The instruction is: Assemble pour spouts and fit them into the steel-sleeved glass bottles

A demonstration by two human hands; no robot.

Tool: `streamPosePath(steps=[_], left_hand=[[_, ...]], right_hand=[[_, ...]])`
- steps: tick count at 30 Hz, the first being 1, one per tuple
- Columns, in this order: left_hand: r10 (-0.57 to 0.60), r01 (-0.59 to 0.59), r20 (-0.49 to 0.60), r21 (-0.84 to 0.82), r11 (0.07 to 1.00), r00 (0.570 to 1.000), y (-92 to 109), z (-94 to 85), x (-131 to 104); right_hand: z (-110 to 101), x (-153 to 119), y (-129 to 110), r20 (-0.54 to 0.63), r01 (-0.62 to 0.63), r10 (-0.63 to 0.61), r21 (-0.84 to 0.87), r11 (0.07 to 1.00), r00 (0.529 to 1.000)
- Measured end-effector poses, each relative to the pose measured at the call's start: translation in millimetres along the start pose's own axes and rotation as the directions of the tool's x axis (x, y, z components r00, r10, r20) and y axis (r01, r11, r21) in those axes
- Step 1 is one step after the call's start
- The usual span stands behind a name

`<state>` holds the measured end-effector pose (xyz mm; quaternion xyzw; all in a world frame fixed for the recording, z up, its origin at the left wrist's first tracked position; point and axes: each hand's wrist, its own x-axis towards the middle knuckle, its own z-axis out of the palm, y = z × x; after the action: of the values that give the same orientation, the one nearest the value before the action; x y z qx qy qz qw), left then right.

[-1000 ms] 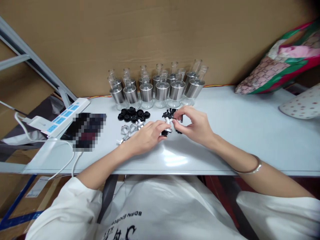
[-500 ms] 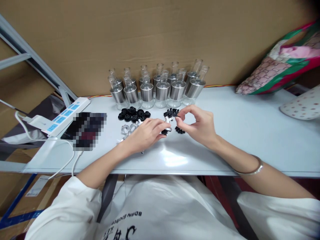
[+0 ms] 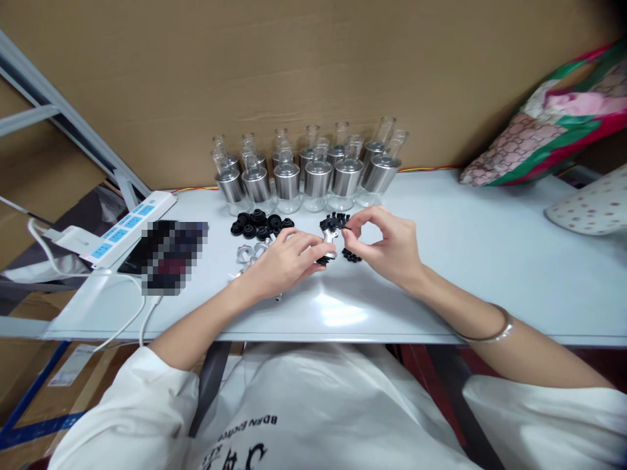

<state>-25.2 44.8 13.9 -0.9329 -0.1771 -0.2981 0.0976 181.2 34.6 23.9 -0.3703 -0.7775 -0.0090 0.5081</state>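
Note:
My left hand [image 3: 292, 262] is closed on a small silver metal part [image 3: 330, 240], its fingertips around the lower end. Just to the right, my right hand [image 3: 386, 241] pinches a small thin black piece [image 3: 346, 228] between thumb and forefinger, close to the silver part's upper end. Small black parts [image 3: 339, 217] lie behind the hands, and a second group of small black pieces [image 3: 351, 256] sits by my right fingertips. Round black caps [image 3: 259, 217] lie beyond my left hand. More silver parts [image 3: 245, 253] are partly hidden by that hand.
Two rows of glass bottles with steel sleeves [image 3: 317, 179] stand at the back of the white table [image 3: 490, 261]. On the left are a power strip [image 3: 128, 225] and a blurred-out phone [image 3: 171, 254]. At the right are a patterned bag [image 3: 524, 140] and a dotted white object [image 3: 588, 205].
The silver part in my left hand has tilted slightly and shows more of its surface. My right hand stays almost in place, still pinching the black piece.

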Motion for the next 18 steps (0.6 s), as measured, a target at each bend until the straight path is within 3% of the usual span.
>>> streamPosePath(steps=[5,11,18], left_hand=[[-0.009,0.009,-0.012,0.024,1.0,1.0,-0.6,1.1,-0.8],[-0.048,0.056,-0.12,0.068,0.996,0.992,-0.4,0.4,-2.7],[-0.058,0.061,-0.066,0.047,0.997,0.996,1.0,-1.9,-2.8]], right_hand=[[0.2,0.2,0.1,0.036,0.016,-0.016,0.013,1.0,0.999],[0.8,-0.5,1.0,0.046,0.056,-0.057,0.035,0.998,0.997],[2.7,-0.9,1.6,0.061,0.132,-0.135,0.045,0.99,0.989]])
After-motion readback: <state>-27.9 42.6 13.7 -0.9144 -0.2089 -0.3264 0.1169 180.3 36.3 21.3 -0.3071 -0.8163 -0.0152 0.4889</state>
